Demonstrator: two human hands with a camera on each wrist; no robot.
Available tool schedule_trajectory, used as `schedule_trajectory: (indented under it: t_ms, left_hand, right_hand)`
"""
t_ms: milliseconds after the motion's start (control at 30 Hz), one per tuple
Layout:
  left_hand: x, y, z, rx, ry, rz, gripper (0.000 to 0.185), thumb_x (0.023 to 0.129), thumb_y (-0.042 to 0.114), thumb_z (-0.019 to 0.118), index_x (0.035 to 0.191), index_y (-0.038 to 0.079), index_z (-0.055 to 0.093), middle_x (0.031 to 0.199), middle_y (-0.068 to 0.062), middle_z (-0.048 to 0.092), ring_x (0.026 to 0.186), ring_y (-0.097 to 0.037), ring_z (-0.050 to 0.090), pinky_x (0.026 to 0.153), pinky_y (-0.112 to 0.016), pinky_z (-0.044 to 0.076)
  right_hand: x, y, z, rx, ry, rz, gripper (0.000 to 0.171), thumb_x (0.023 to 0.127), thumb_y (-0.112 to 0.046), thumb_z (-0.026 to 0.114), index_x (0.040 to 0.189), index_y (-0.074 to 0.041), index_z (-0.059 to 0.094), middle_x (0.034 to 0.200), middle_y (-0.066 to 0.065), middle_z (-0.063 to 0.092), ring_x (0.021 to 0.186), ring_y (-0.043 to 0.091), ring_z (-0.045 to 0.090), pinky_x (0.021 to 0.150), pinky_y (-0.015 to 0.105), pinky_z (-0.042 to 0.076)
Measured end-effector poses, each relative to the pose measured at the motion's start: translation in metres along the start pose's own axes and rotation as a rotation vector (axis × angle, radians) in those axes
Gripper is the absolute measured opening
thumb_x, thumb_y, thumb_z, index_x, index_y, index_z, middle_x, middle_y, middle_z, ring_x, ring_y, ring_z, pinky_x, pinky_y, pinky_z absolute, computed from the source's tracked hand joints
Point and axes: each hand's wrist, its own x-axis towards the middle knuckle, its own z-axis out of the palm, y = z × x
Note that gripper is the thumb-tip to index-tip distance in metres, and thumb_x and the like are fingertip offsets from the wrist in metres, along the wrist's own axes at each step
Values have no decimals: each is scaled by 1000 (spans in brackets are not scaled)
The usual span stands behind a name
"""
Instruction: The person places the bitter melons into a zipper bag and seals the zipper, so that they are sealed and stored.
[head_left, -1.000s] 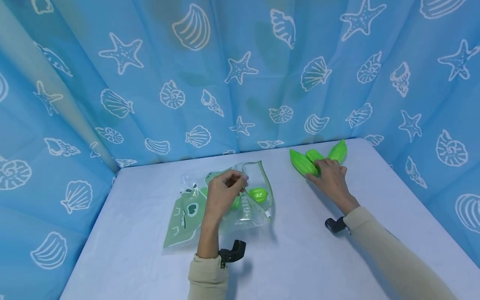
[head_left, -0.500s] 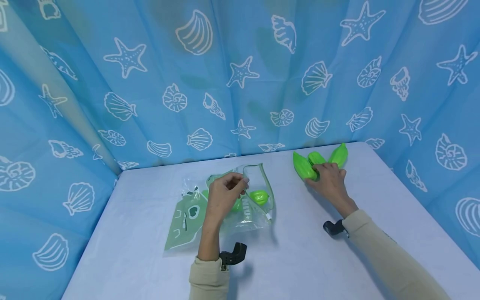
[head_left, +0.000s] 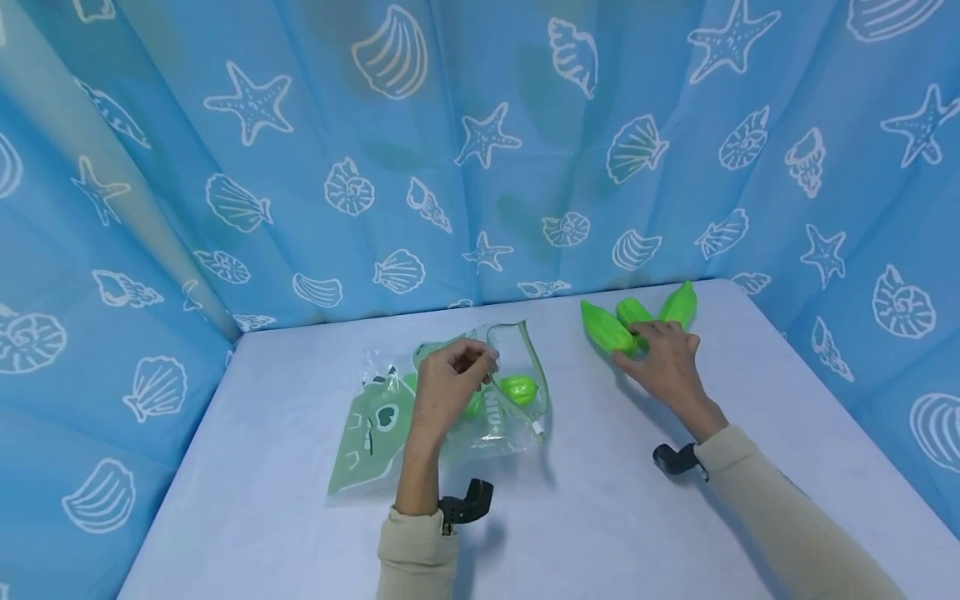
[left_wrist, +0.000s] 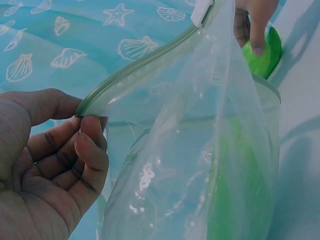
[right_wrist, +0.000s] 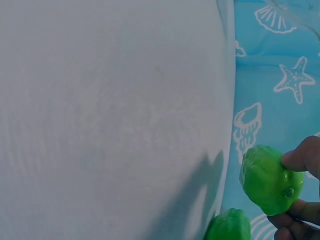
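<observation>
We see a clear zip bag [head_left: 442, 400] with green print lying left of centre on the table [head_left: 262, 467], green fruit [head_left: 517, 388] inside. Our left hand [head_left: 448, 385] pinches the bag's zip rim, holding its mouth up. To the right, our right hand [head_left: 663, 358] curls its fingers round the middle green toy fruit [head_left: 632, 313] of three near the back curtain [head_left: 480, 150].
</observation>
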Motion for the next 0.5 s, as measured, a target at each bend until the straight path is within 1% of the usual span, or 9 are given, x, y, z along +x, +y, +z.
schedule_trajectory:
  t_ms: [100, 233, 500]
  left_hand:
    - [1, 0, -1, -6, -7, 10, 17, 89, 14, 61, 94, -2, 66, 79, -18, 65, 69, -34, 62, 64, -50, 51]
    - [1, 0, -2, -14, -8, 7, 17, 89, 13, 61, 93, -2, 66, 78, -18, 65, 69, -35, 62, 64, -52, 50]
    - [-1, 3, -1, -2, 3, 0, 16, 89, 12, 61, 93, -2, 66, 80, -18, 65, 70, -35, 62, 64, -51, 51]
  right_hand:
    - [-1, -4, -4, 17, 6, -9, 49, 76, -31, 71, 113, -3, 60, 110, 17, 58, 101, 32, 42, 74, 48, 22]
    - [-3, -9, -10, 34, -7, -2, 49, 77, -32, 70, 115, -3, 59, 113, 17, 57, 104, 32, 42, 75, 49, 21]
    - [-10, -16, -19, 69, -16, 3, 48, 79, -33, 70, 117, -5, 59, 116, 16, 56, 108, 31, 41, 76, 48, 22]
